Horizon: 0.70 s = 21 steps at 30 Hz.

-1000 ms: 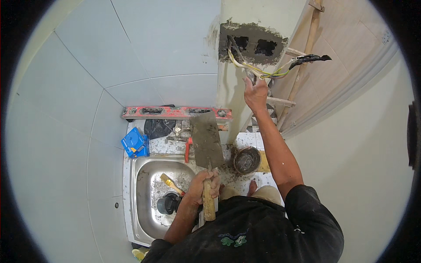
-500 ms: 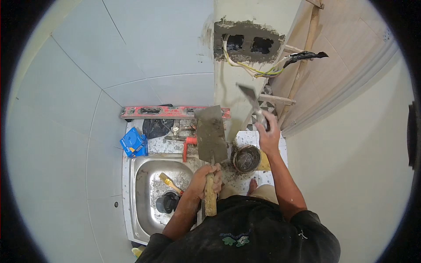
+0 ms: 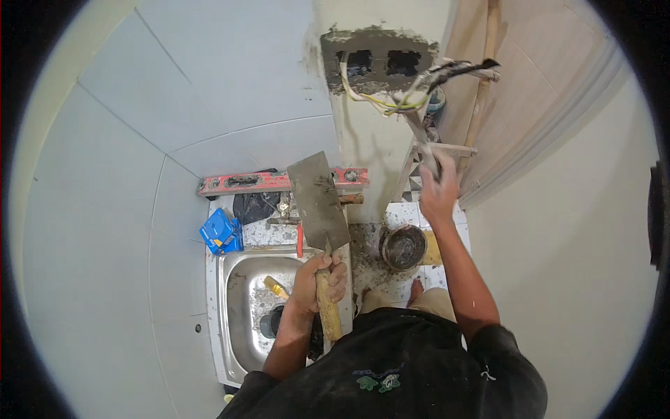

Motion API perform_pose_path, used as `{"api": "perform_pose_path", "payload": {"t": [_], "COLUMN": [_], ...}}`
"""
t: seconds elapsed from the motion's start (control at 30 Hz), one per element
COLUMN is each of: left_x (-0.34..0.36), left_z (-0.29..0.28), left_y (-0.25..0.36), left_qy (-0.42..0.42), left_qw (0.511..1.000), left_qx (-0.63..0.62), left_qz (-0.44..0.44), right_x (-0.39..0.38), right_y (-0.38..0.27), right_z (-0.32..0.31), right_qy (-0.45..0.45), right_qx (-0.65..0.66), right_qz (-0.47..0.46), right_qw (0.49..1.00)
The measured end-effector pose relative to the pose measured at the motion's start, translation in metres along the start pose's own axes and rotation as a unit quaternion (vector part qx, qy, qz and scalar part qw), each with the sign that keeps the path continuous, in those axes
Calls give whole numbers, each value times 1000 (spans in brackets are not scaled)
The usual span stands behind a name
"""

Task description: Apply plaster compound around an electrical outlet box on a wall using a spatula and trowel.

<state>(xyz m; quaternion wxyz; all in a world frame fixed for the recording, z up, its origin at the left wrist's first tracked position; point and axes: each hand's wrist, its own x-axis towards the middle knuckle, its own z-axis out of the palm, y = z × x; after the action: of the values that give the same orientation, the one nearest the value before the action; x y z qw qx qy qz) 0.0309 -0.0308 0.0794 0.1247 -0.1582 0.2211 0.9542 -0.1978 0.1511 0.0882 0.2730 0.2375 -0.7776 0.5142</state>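
Observation:
My left hand (image 3: 317,283) is closed round the wooden handle of a trowel (image 3: 317,202). Its broad blade points away from me, smeared with grey mortar. My right hand (image 3: 440,187) grips a putty knife (image 3: 424,143), raised toward the wall. The blade's far end is blurred and overlaps a bundle of loose wires (image 3: 391,106), so I cannot tell whether they touch. These wires come out of a wall patch of grey mortar (image 3: 380,38) around two dark box openings, and run to black-wrapped ends (image 3: 467,70).
A mortar-stained bucket (image 3: 405,249) stands on the floor below my right forearm. To the left is a steel sink (image 3: 234,314) with a paintbrush (image 3: 276,286) in it. Behind it lie a red spirit level (image 3: 258,183) and a blue box (image 3: 220,230). A wooden ladder (image 3: 453,149) stands at the right.
My right hand has moved slightly right, and the putty knife now overlaps the wires. The trowel has tilted to the left in my left hand. The whole view has shifted a little.

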Motion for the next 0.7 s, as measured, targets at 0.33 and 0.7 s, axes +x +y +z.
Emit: {"api": "perform_pose_path", "payload": {"t": [0.33,0.7], "left_x": [-9,-10], "left_z": [-4,-22], "left_y": [-15,-15], "left_qy": [22,37], "left_qw": [1000,999], "left_qx": [13,-27], "left_qz": [-1,7], "right_x": [76,62], "right_y": [5,0], "right_z": [97,62], "right_qy": [38,-13], "right_qx": [25,-31], "right_qz": [-114,-46], "right_qw": [992,998]}}
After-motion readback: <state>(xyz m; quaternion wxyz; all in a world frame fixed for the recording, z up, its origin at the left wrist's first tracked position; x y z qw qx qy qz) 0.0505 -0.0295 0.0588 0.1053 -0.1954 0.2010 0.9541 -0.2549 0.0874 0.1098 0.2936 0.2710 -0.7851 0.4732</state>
